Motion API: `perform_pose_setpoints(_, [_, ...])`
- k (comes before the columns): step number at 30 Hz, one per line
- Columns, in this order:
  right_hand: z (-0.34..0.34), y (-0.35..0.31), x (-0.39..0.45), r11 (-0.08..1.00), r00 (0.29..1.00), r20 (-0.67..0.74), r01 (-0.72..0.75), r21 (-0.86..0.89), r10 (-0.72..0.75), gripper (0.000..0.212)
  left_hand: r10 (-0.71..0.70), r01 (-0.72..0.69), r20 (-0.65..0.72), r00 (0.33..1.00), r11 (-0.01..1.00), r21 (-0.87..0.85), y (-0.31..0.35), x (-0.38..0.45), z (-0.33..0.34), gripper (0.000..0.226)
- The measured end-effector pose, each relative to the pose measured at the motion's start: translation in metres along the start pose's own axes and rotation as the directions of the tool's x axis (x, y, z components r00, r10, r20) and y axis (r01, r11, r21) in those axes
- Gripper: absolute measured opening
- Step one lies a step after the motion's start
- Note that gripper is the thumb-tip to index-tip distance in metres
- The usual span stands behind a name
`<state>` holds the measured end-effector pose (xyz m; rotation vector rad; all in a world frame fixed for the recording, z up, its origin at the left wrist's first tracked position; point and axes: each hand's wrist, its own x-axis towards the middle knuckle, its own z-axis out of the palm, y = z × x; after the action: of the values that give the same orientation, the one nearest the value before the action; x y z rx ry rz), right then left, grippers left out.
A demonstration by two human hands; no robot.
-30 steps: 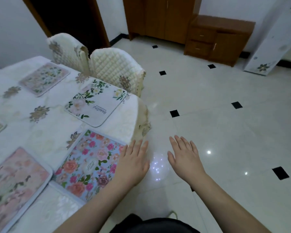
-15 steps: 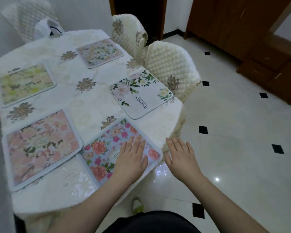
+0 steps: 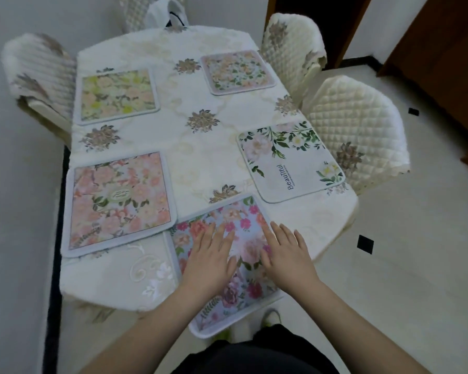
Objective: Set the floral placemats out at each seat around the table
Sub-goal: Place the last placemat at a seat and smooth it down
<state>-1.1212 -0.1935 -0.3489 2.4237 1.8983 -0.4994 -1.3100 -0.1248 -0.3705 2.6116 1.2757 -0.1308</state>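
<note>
Blue floral placemat [image 3: 245, 228] lay askew at the table's [image 3: 189, 136] near edge, one corner overhanging, with the left hand [image 3: 211, 260] and right hand [image 3: 285, 253] pressing it flat, fingers straight and slightly spread; it looked thin, light and floppy, best gripped by its bound edges.

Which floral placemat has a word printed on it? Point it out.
The white rectangular placemat with green leaves and pale flowers, at the table's right edge beside the quilted cream chair. It alone reads "Beautiful"; the other four are covered in blooms.
</note>
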Motion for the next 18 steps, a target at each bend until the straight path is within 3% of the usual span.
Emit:
perform_pose_setpoints(5, [0.013,0.008,0.029,0.989,0.989,0.027,0.145,0.001,-0.145,0.059,-0.128,0.128,0.048,0.991,0.992,-0.003,-0.007,-0.002,0.016,0.063])
perform_pose_setpoints(10, [0.025,0.017,0.048,0.948,0.945,0.099,0.316,-0.029,-0.312,0.059,-0.27,0.276,0.063,0.961,0.954,-0.12,0.002,-0.009,0.031,0.06])
perform_pose_setpoints(18, [0.048,0.033,0.064,0.886,0.871,0.204,0.462,-0.036,-0.446,0.061,-0.361,0.371,0.109,0.926,0.923,-0.097,0.006,-0.019,0.058,0.058])
